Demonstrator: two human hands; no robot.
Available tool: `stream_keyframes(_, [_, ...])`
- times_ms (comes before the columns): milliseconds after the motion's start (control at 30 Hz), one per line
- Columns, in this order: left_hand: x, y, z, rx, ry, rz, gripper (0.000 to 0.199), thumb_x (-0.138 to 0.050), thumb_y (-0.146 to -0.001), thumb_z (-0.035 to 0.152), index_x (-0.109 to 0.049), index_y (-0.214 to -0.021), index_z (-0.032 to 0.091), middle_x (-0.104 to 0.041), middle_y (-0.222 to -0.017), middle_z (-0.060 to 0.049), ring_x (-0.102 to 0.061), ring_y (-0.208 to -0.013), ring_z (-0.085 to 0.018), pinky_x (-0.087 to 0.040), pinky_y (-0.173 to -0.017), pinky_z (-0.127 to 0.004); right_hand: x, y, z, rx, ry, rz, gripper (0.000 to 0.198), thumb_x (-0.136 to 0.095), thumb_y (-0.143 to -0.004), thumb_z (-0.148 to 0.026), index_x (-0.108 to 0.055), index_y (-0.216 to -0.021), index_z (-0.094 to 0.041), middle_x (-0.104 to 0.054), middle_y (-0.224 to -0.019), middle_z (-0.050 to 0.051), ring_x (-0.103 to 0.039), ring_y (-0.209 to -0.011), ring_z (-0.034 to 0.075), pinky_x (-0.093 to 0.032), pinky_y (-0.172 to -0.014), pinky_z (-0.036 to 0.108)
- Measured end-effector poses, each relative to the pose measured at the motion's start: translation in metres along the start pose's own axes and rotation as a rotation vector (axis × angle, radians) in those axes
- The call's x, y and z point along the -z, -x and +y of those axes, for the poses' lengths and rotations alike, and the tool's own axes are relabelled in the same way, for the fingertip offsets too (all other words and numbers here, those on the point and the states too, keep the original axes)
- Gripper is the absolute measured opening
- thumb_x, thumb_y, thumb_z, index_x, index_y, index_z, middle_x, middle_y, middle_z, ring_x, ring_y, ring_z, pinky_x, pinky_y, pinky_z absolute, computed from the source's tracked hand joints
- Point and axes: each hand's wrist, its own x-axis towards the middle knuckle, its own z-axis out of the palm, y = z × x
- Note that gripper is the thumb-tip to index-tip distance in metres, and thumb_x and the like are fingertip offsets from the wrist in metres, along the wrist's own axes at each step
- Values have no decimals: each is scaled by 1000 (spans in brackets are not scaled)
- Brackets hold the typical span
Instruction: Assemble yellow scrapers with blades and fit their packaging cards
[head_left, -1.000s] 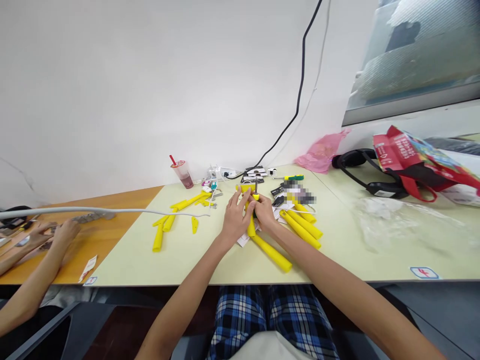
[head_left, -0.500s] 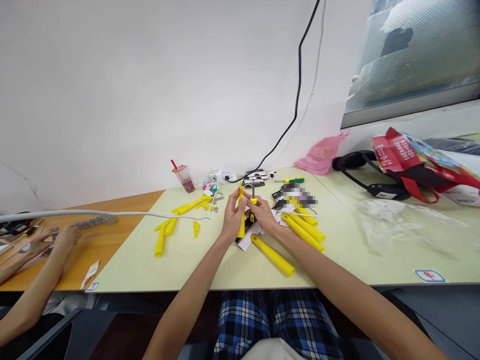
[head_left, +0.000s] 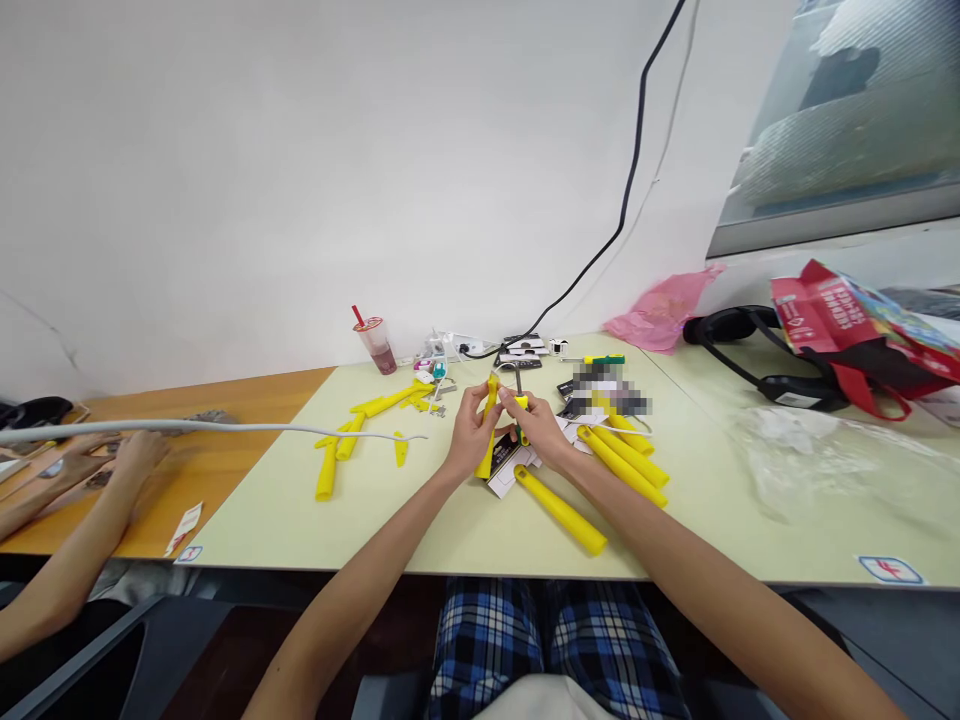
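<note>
My left hand [head_left: 466, 440] is closed around a yellow plastic handle-like tube [head_left: 486, 462], held almost upright with its top leaning slightly right. Beside it, my right hand [head_left: 546, 432] grips a screwdriver [head_left: 523, 404] with a yellow and green handle, its shaft pointing up and away from me. The right thumb and fingertips meet near the top of the tube; any small part between them is too small to make out. Beneath the hands lie black and white cards [head_left: 504, 468]. Another yellow tube [head_left: 562, 512] rests just in front of my right forearm.
Several yellow tubes [head_left: 626, 465] lie right of my hands, others [head_left: 326, 470] on the left. At the back stand a drink cup [head_left: 377, 345] and a second screwdriver [head_left: 604, 359]. A white cable [head_left: 225, 427] crosses the left foreground. A co-worker's hands [head_left: 135, 455] are at the wooden table.
The view has shifted slightly, so the scene sits farther right. The tube's top now tilts a little to the right, and my right fingertips are against it. Both hands keep their hold.
</note>
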Motion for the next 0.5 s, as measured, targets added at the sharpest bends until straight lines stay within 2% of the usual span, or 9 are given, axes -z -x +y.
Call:
stream_keyframes(133, [12,-9,-9,50,30,2,55,-83,-90,57,-47,-118,26,-57,-156,-14,-73,-126,-31,-71,-87,-50,2,0,5,-21,47,-10,53,-87,-79,-71,-76,-89,-21,-64,-85,2,-57,-60,14,-50,-44,26])
stream_keyframes(200, [26,-18,-9,79,79,44,60,-87,-86,55,-45,-118,26,-62,-147,-13,-75,-124,-32,-70,-88,-53,3,-1,6,-12,91,-1,55,-83,-83,-73,-74,-100,-22,-64,-84,2,-59,-61,15,-51,-45,26])
stream_keyframes(267, [48,-28,-4,98,143,128,62,-89,-84,49,-43,-121,27,-67,-136,-10,-77,-122,-33,-69,-88,-51,7,-3,6,-5,173,0,60,-74,-88,-79,-67,-112,-24,-64,-84,0,-56,-55,14,-46,-41,26])
stream_keyframes(367, [90,-39,9,128,232,269,60,-90,-82,37,-47,-123,27,-69,-134,-8,-78,-119,-27,-66,-81,-32,15,-12,1,-42,297,-38,58,-68,-92,-79,-56,-115,-27,-61,-79,-4,-44,-45,12,-34,-38,26])
stream_keyframes(433, [117,-41,18,137,311,328,56,-88,-80,29,-51,-122,27,-71,-132,-7,-78,-113,-20,-57,-65,-17,20,-24,-7,-58,386,-76,52,-80,-89,-67,-54,-109,-26,-59,-75,-6,-47,-50,13,-37,-45,26])
stream_keyframes(500, [138,-40,25,149,392,318,47,-84,-83,24,-56,-120,26,-71,-134,-7,-77,-109,-14,-50,-58,-11,21,-40,-21,-5,591,-163,40,-83,-89,-50,-56,-103,-25,-63,-80,-3,-55,-62,16,-43,-57,28])
